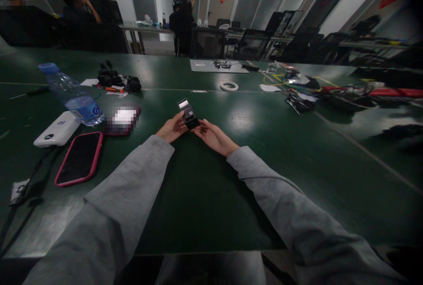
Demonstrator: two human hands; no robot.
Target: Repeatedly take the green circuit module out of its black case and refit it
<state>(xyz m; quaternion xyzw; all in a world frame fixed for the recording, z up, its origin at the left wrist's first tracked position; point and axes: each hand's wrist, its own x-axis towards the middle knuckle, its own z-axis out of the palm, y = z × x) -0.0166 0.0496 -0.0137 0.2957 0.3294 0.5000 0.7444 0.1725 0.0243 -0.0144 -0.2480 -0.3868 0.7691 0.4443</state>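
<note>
Above the green table, at its middle, both hands hold a small black box-shaped object. Its upper end carries a pale, bright panel, and the exact kind is too small to make out. My left hand grips it from the left, thumb on its side. From the right, the fingers of my right hand are closed against its lower end. Part of the fingers is hidden behind the object.
At left are a water bottle, a white power bank and a pink-cased phone. A roll of tape lies beyond my hands. Tangled cables spread at right. Several people sit or stand farther back.
</note>
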